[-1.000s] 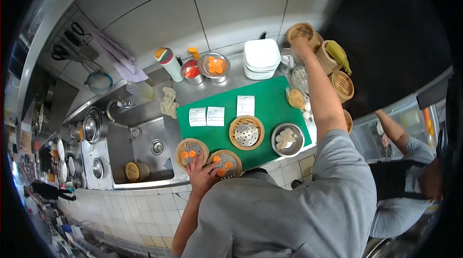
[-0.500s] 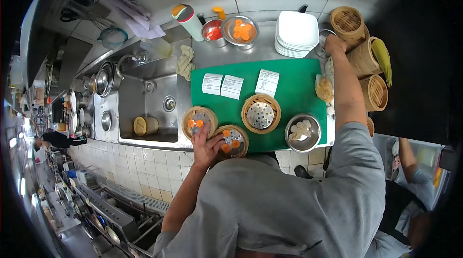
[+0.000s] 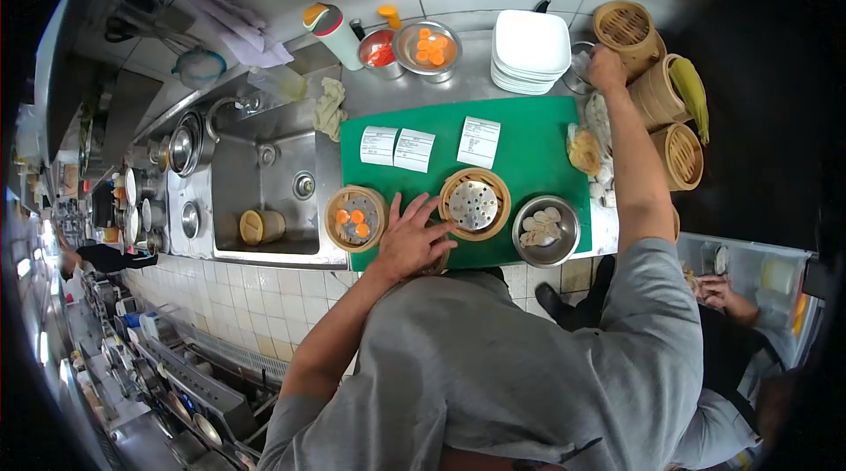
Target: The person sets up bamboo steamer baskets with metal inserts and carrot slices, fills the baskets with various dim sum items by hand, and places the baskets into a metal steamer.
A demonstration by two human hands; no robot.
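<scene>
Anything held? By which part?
Left hand, spread beside a steamer: no hold visible. Right hand, at the metal container: can't tell whether it grips anything, or where.

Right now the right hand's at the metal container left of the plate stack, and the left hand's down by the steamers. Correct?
Not quite: in the head view, the metal container stands right of the plate stack. The right hand is at it, the left hand down by the steamers.

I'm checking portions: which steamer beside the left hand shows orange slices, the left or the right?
The left steamer, nearer the sink: three orange slices lie in it. The right steamer shows only a bare disc.
</scene>
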